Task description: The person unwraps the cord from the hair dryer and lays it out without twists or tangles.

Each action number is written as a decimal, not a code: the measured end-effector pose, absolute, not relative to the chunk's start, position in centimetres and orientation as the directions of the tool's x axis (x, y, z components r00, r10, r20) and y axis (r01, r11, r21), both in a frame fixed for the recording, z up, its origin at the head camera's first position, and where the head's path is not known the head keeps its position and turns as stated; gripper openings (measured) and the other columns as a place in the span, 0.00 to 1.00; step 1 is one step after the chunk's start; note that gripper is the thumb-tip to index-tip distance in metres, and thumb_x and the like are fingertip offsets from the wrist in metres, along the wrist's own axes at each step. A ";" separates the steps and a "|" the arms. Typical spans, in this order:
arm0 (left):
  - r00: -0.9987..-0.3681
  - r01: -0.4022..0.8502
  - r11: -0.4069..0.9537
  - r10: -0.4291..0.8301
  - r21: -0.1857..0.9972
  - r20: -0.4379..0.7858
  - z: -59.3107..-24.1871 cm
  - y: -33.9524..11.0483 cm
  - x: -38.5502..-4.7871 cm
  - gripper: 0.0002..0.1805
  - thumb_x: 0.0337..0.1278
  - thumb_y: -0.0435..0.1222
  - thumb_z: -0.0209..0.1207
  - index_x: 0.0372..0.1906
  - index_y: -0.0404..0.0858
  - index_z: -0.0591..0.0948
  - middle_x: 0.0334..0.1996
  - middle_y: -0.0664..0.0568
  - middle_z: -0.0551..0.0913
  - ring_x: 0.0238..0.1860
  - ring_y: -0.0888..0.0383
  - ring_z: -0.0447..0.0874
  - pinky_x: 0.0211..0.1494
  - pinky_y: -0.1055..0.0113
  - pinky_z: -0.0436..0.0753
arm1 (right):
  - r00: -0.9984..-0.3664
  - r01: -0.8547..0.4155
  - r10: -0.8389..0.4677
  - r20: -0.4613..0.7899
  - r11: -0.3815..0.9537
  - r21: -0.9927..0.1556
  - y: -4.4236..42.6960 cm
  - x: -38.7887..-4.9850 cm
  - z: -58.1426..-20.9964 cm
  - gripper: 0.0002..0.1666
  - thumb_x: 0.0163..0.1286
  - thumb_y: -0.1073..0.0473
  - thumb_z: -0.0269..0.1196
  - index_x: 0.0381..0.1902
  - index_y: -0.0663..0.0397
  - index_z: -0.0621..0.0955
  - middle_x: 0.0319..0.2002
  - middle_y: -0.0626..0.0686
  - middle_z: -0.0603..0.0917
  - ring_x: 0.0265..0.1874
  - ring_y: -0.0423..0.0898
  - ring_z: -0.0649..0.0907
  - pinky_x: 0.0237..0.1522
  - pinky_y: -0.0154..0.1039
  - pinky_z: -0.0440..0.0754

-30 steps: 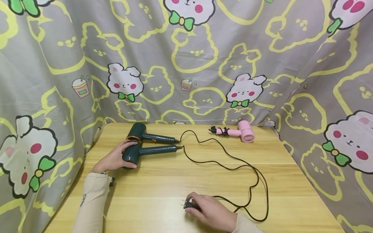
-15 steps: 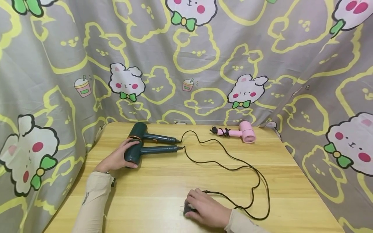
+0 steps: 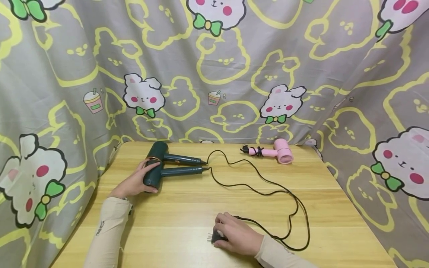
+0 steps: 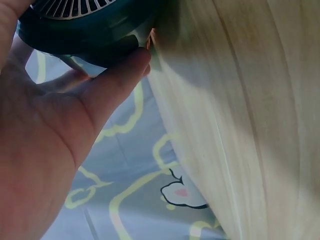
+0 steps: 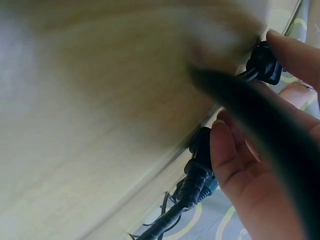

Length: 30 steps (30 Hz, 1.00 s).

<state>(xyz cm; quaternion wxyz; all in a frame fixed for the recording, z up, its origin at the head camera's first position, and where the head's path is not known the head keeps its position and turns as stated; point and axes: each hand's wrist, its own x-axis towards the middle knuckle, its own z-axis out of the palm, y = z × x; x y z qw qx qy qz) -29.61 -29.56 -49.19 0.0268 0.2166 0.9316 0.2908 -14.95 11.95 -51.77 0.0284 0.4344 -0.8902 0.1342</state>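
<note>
right hand (image 3: 238,235), edged slightly farther, pinches black power plugs (image 3: 218,237), likely arranging them; next needs steadiness. left hand (image 3: 132,182) grips near dark-green hair dryer (image 3: 177,172).

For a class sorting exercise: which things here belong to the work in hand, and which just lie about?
Work in hand:
near green dryer (left hand)
black plugs (right hand)
black cords
far green dryer, apparently

Lying about:
pink dryer

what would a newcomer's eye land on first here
Probably the grey cloth curtain with yellow outlines and white cartoon animals, hanging behind the pale wooden table. Then the two dark green T-shaped hair dryers at its back left, the nearer one gripped by the left hand. After those, the small pink hair dryer at the table's back right.
</note>
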 end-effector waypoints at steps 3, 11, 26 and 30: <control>-0.912 0.374 0.743 0.402 0.555 0.077 -49.1 -29.5 -29.4 0.57 0.43 0.42 0.81 0.80 0.42 0.63 0.76 0.22 0.43 0.68 0.20 0.64 0.61 0.32 0.75 | -0.626 -0.777 -0.763 0.163 0.591 -0.220 11.8 -15.0 -51.6 0.16 0.67 0.41 0.71 0.42 0.44 0.87 0.45 0.40 0.78 0.40 0.32 0.72 0.49 0.32 0.81; -0.911 0.378 0.751 0.406 0.542 0.073 -49.4 -30.1 -30.0 0.57 0.44 0.44 0.81 0.81 0.45 0.63 0.77 0.24 0.42 0.68 0.21 0.64 0.61 0.32 0.75 | -0.670 -0.725 -0.736 0.099 0.619 -0.303 12.0 -15.6 -50.9 0.18 0.64 0.40 0.72 0.43 0.45 0.88 0.44 0.40 0.78 0.39 0.32 0.71 0.42 0.26 0.73; -0.877 0.430 0.711 0.476 0.556 0.068 -48.8 -30.5 -30.2 0.59 0.40 0.41 0.83 0.80 0.38 0.63 0.79 0.22 0.37 0.76 0.16 0.44 0.66 0.25 0.67 | -0.669 -0.704 -0.732 0.129 0.568 -0.425 12.9 -15.3 -49.9 0.18 0.71 0.41 0.68 0.47 0.46 0.87 0.51 0.42 0.81 0.48 0.34 0.81 0.53 0.31 0.82; -0.882 0.418 0.726 0.469 0.546 0.052 -48.1 -30.0 -29.8 0.64 0.39 0.45 0.83 0.82 0.40 0.58 0.79 0.22 0.36 0.77 0.16 0.41 0.66 0.22 0.63 | -0.711 -0.643 -0.694 0.116 0.573 -0.508 13.5 -15.7 -49.1 0.19 0.75 0.42 0.63 0.50 0.48 0.86 0.53 0.41 0.82 0.52 0.37 0.82 0.58 0.35 0.83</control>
